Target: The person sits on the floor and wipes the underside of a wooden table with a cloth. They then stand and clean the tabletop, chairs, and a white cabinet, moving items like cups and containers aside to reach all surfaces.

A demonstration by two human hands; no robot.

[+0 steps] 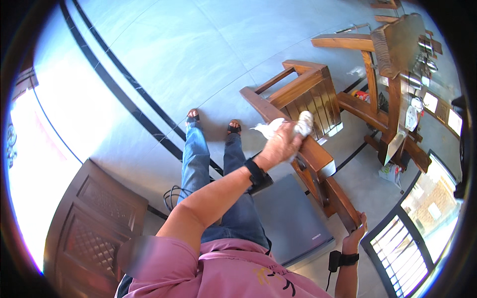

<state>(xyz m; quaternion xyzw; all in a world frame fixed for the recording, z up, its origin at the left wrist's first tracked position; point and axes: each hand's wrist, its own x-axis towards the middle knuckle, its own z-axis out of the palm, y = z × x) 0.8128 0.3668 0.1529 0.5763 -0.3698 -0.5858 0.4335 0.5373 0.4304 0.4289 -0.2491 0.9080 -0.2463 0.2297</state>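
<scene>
My left hand grips a bunched white cloth and presses it on a flat, varnished arm of a brown wooden chair. The chair's slatted panel shines beyond the hand. At the lower right, my right hand is wrapped around the end of a wooden rail of the same chair; some of its fingers are hidden behind the wood. Black straps with small devices sit on both wrists.
A grey box-shaped appliance stands by my legs, near a coiled black cable. Another wooden frame stands at right, with a clear bottle and a plastic bag. A carved door is at left, a barred window lower right.
</scene>
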